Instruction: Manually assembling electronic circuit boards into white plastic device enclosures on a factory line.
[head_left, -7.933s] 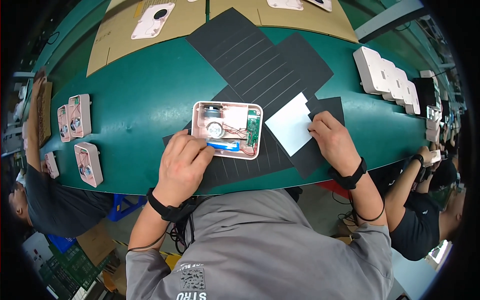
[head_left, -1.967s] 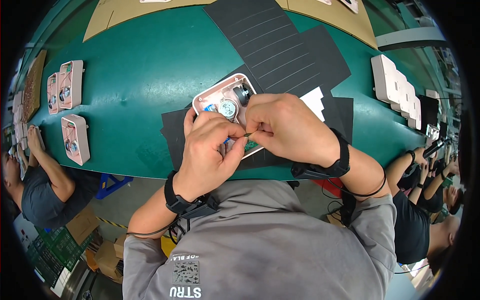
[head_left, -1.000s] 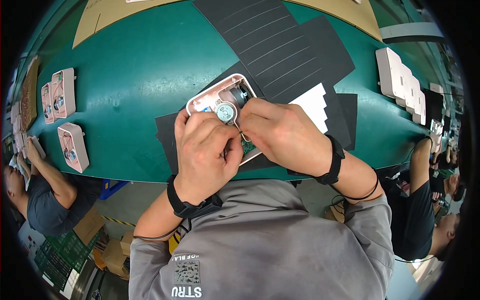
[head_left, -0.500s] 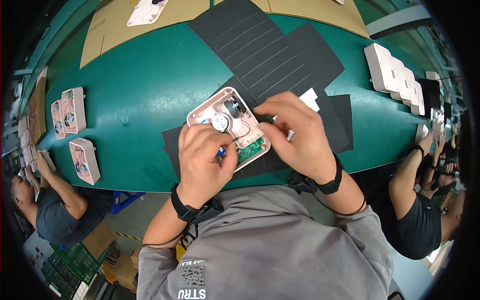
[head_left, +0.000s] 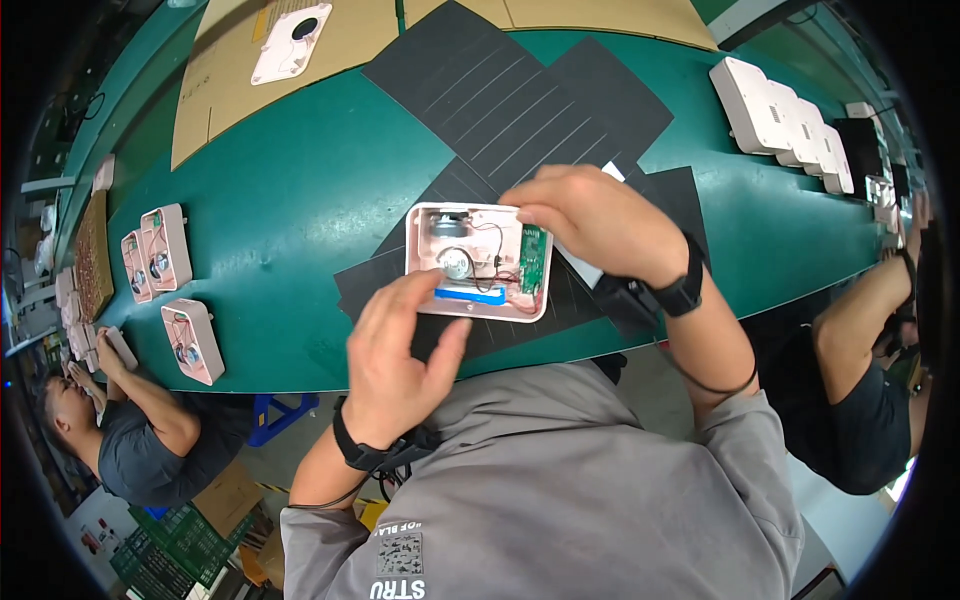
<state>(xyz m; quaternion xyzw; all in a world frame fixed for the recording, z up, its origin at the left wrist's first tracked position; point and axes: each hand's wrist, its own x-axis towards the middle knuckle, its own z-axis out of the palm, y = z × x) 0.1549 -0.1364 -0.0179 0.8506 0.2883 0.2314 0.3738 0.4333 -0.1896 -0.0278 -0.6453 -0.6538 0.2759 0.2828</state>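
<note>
A pale pink plastic housing (head_left: 481, 313) lies open side up before me, its long sides running left to right. Inside are a black round part (head_left: 449, 224), a silver round speaker-like part (head_left: 455, 264), thin wires, a blue strip-shaped part (head_left: 470, 296) and a green circuit board (head_left: 533, 258). My right hand (head_left: 590, 215) pinches the housing's upper right rim between thumb and fingers. At the lower left, my left hand (head_left: 395, 345) is open, thumb spread from the fingers, its fingertips reaching over the rim near the blue part.
Black sheets (head_left: 500, 110) lie under and beyond the housing on the green table (head_left: 290, 180). Similar open housings (head_left: 193, 342) stand at left, closed ones (head_left: 755, 105) at far right. A pink panel (head_left: 290, 45) lies on cardboard (head_left: 225, 75). People work on both sides.
The housing has turned clockwise from its slant and now sits level. My left hand has opened and drawn back, uncovering the blue part; my right hand has come onto the rim.
</note>
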